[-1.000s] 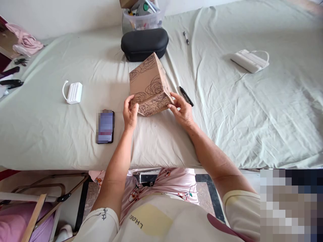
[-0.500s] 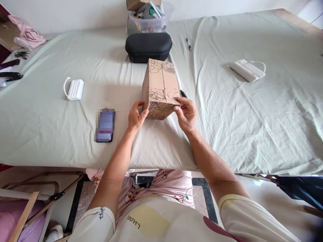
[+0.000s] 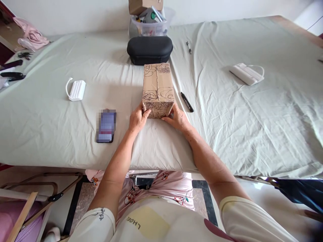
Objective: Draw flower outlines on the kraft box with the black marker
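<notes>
Nearest the camera are a pale printed shirt (image 3: 151,223) and pink floral trousers (image 3: 174,186), the latter partly under the edge of a table covered by a creased pale green sheet (image 3: 153,148). A phone (image 3: 107,126) lies near that edge, left of the left forearm, its screen blurred. The left hand (image 3: 137,118) and right hand (image 3: 178,117) are apart from each other, both clamped on the near lower corners of a cardboard box (image 3: 158,84), thumbs against its front face. The box is at the middle of the table, top face level, scribbled in black and crossed by a lengthwise seam; whether its base touches the sheet cannot be told. A black marker (image 3: 187,102) lies just right of it. One white block (image 3: 77,90) with a strap lies well left; a second white block (image 3: 246,74), also strapped, lies well right. Beyond the box sit a black case (image 3: 149,51), a slim pen (image 3: 189,47) to its right, and a clear tub (image 3: 151,31) of mixed items by the wall.
</notes>
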The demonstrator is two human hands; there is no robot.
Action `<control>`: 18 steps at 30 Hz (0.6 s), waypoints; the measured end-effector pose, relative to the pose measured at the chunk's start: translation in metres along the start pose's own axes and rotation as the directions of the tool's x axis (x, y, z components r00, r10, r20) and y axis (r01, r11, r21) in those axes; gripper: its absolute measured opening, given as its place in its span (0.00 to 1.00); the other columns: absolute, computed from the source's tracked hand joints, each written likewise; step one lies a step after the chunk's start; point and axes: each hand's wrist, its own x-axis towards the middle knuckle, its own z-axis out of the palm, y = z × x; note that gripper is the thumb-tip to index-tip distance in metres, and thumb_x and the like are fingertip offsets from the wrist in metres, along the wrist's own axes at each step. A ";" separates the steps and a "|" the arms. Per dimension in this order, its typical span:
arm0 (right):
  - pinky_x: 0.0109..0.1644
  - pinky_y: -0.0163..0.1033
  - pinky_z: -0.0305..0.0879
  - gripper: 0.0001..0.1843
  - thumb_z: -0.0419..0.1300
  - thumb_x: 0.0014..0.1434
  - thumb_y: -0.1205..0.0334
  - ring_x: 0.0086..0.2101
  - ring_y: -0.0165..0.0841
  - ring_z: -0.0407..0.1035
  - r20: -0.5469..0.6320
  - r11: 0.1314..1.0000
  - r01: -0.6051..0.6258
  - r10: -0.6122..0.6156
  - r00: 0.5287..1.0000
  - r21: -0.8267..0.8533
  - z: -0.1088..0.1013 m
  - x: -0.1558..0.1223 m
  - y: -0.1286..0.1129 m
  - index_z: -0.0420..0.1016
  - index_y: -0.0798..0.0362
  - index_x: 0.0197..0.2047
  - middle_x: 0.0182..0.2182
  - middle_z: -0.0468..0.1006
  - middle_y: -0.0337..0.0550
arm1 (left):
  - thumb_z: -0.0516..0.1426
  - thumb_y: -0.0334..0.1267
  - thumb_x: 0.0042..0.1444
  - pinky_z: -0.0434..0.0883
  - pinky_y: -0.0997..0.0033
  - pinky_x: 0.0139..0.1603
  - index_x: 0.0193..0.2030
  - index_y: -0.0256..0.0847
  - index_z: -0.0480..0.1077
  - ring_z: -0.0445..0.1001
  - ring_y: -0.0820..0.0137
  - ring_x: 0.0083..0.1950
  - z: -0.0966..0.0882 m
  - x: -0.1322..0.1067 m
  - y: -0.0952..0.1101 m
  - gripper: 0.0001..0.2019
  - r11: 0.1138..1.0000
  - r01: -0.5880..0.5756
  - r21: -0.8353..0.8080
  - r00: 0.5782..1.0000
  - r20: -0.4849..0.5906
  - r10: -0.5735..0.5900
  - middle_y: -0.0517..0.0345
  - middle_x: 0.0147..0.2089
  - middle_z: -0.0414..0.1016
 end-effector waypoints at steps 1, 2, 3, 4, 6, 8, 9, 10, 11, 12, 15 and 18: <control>0.45 0.46 0.77 0.49 0.72 0.59 0.45 0.35 0.38 0.75 -0.002 1.000 0.013 -0.014 1.000 -0.018 0.000 0.000 0.000 0.61 0.52 0.77 0.36 0.79 0.41 | 0.48 0.69 0.70 0.75 0.64 0.44 0.59 0.44 0.75 0.84 0.56 0.48 0.000 0.000 0.000 0.33 1.000 0.002 0.001 1.000 -0.001 -0.002 0.48 0.48 0.86; 0.46 0.46 0.77 0.49 0.71 0.60 0.44 0.36 0.39 0.75 -0.011 0.999 0.030 -0.030 0.999 -0.031 0.000 -0.001 -0.001 0.61 0.52 0.77 0.37 0.79 0.42 | 0.47 0.70 0.69 0.75 0.64 0.44 0.58 0.43 0.75 0.84 0.56 0.48 -0.001 0.000 0.000 0.34 1.000 0.000 -0.001 1.000 -0.005 0.000 0.48 0.47 0.86; 0.47 0.47 0.77 0.48 0.70 0.61 0.42 0.37 0.39 0.75 -0.027 0.998 0.047 -0.048 0.998 -0.038 0.000 -0.001 -0.001 0.61 0.52 0.77 0.38 0.79 0.43 | 0.47 0.71 0.69 0.75 0.64 0.44 0.58 0.43 0.76 0.84 0.56 0.47 -0.001 -0.001 0.000 0.35 1.000 -0.003 -0.008 1.000 -0.011 0.003 0.48 0.46 0.86; 0.49 0.47 0.78 0.48 0.69 0.62 0.40 0.38 0.39 0.75 -0.045 0.997 0.063 -0.065 0.997 -0.041 0.000 -0.001 0.000 0.61 0.51 0.78 0.38 0.79 0.43 | 0.46 0.72 0.69 0.75 0.64 0.43 0.58 0.43 0.76 0.84 0.56 0.47 -0.002 -0.001 0.000 0.36 1.000 -0.009 -0.019 1.000 -0.018 0.009 0.48 0.45 0.86; 0.51 0.48 0.79 0.49 0.67 0.64 0.35 0.38 0.38 0.74 -0.082 0.995 0.092 -0.094 0.992 -0.030 0.000 -0.001 0.001 0.60 0.49 0.79 0.39 0.78 0.43 | 0.43 0.75 0.67 0.75 0.64 0.43 0.58 0.42 0.76 0.85 0.57 0.46 -0.004 -0.001 0.000 0.40 0.999 -0.020 -0.045 0.999 -0.038 0.018 0.47 0.43 0.86; 0.50 0.47 0.80 0.49 0.65 0.64 0.32 0.36 0.36 0.73 -0.115 0.993 0.119 -0.118 0.986 0.001 0.001 -0.001 0.002 0.60 0.47 0.79 0.38 0.77 0.42 | 0.41 0.77 0.66 0.75 0.65 0.42 0.57 0.42 0.77 0.84 0.58 0.44 -0.005 -0.001 0.000 0.43 0.997 -0.022 -0.071 0.998 -0.059 0.018 0.48 0.42 0.85; 0.49 0.47 0.81 0.48 0.65 0.64 0.31 0.35 0.35 0.72 -0.135 0.991 0.132 -0.128 0.983 0.019 0.001 0.000 0.002 0.62 0.46 0.79 0.38 0.76 0.42 | 0.41 0.78 0.65 0.75 0.66 0.41 0.55 0.41 0.77 0.84 0.59 0.42 -0.005 -0.001 0.000 0.43 0.996 -0.018 -0.082 0.997 -0.070 0.012 0.48 0.40 0.85; 0.48 0.46 0.81 0.47 0.65 0.64 0.31 0.35 0.34 0.71 -0.161 0.989 0.144 -0.137 0.977 0.035 0.001 0.000 0.001 0.64 0.45 0.77 0.38 0.76 0.41 | 0.41 0.78 0.65 0.74 0.66 0.40 0.53 0.41 0.78 0.83 0.60 0.41 -0.005 -0.001 0.000 0.43 0.995 -0.010 -0.095 0.997 -0.081 0.002 0.49 0.39 0.84; 0.47 0.46 0.82 0.45 0.66 0.64 0.31 0.35 0.34 0.71 -0.192 0.987 0.157 -0.146 0.971 0.045 0.002 0.000 -0.001 0.67 0.43 0.76 0.38 0.75 0.41 | 0.40 0.79 0.65 0.74 0.66 0.39 0.51 0.41 0.78 0.82 0.60 0.39 -0.005 -0.001 0.000 0.43 0.994 0.002 -0.111 0.996 -0.093 -0.012 0.49 0.38 0.84; 0.47 0.46 0.82 0.43 0.66 0.63 0.31 0.35 0.34 0.71 -0.226 0.984 0.170 -0.155 0.962 0.051 0.002 0.000 -0.003 0.69 0.43 0.74 0.39 0.74 0.42 | 0.40 0.79 0.65 0.74 0.66 0.38 0.49 0.41 0.78 0.81 0.61 0.38 -0.004 -0.001 0.000 0.44 0.991 0.015 -0.132 0.994 -0.107 -0.030 0.50 0.36 0.83; 0.46 0.46 0.83 0.37 0.67 0.64 0.32 0.39 0.35 0.73 -0.299 0.978 0.204 -0.183 0.937 0.043 0.003 -0.001 -0.010 0.74 0.42 0.69 0.42 0.74 0.44 | 0.42 0.81 0.62 0.74 0.66 0.38 0.46 0.40 0.77 0.81 0.61 0.37 -0.002 0.000 -0.001 0.44 0.973 0.054 -0.224 0.984 -0.152 -0.090 0.50 0.36 0.83; 0.45 0.47 0.83 0.34 0.66 0.66 0.35 0.41 0.36 0.74 -0.313 0.972 0.235 -0.217 0.925 0.021 0.003 -0.002 -0.017 0.75 0.43 0.67 0.45 0.75 0.46 | 0.44 0.82 0.60 0.76 0.66 0.39 0.44 0.41 0.77 0.81 0.62 0.37 0.001 0.000 -0.002 0.43 0.945 0.083 -0.316 0.975 -0.173 -0.143 0.50 0.36 0.83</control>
